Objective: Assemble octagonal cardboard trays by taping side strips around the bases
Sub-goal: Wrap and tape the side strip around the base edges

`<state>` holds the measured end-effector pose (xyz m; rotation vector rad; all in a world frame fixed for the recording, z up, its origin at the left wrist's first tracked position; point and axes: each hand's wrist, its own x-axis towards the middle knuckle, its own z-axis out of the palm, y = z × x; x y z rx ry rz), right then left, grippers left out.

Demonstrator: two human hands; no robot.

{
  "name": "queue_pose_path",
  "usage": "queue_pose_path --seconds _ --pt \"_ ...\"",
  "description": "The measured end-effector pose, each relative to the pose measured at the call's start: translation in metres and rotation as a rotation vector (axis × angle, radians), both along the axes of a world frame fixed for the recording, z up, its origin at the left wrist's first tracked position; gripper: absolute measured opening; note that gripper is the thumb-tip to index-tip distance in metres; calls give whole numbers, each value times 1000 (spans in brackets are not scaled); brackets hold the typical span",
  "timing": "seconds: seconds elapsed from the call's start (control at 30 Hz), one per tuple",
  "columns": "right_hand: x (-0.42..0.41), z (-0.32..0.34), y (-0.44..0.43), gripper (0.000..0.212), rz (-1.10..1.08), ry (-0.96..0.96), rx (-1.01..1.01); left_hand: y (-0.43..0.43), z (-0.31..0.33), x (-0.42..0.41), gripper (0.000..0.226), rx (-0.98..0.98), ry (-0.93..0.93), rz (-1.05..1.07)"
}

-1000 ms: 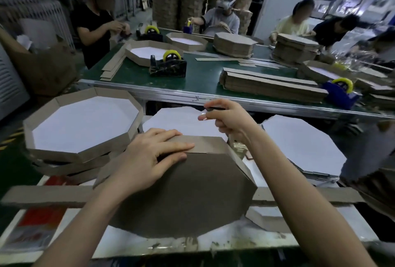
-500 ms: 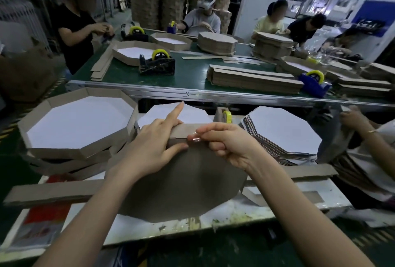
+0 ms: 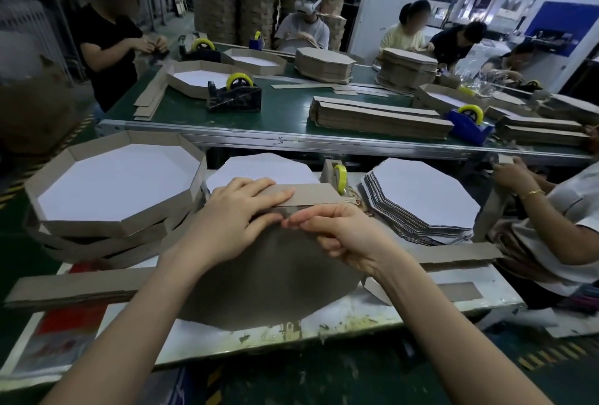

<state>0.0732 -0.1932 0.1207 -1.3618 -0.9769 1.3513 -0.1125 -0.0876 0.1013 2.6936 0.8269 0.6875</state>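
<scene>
A brown octagonal base stands tilted on the white bench, its underside facing me. A cardboard side strip runs along its top edge. My left hand lies flat over the strip with straight fingers and presses it onto the base. My right hand has its thumb and forefinger pinched at the seam between strip and base, on what looks like a piece of clear tape; the tape itself is hard to make out. A tape dispenser with a yellow-green roll stands just behind the strip.
Finished trays are stacked at the left, flat white bases at the right. Long strips lie across the bench. Another person's hands work at the right edge. A green conveyor table with dispensers and strip piles lies beyond.
My right hand came down from the dispenser to the seam on the base's top edge. My left hand's fingers flattened onto the strip. The view shifted slightly left.
</scene>
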Motion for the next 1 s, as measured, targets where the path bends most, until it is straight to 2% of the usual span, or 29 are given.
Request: queue_pose_path --seconds 0.47,0.87,1.0 --pt "17 34 9 51 267 -212 -81 -5 -1 1 46 -19 -24 -12" --pt "14 31 10 57 151 -255 -138 -5 -2 2 41 -34 -64 6" --pt "10 31 7 47 159 -264 -179 -4 -2 2 40 -29 -63 4"
